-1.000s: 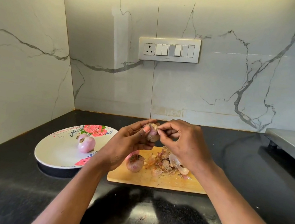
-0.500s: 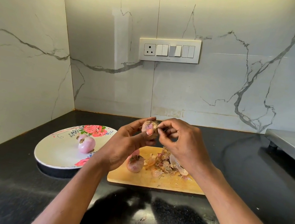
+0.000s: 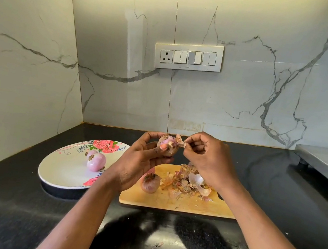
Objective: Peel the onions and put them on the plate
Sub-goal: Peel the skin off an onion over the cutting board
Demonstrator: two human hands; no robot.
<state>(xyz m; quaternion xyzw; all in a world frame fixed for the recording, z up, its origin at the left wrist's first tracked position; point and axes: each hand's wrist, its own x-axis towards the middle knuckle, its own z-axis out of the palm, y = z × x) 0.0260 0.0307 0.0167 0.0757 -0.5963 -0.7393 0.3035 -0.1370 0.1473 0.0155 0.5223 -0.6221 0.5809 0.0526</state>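
— Onions were seen where? One onion [image 3: 167,148] was gripped mid-frame in the curled fingers of the left hand [image 3: 143,159], held above the cutting board [image 3: 179,202].

— And the right hand [image 3: 209,158]?

— A strip of skin [image 3: 179,142], still joined to that onion, was pinched between its thumb and fingertips.

— The others?

— An unpeeled onion [image 3: 150,183] was left on the board beside a heap of peels [image 3: 190,183]; peeled onions [image 3: 95,161] were laid on the flowered plate [image 3: 63,171], at the lower left of the frame.
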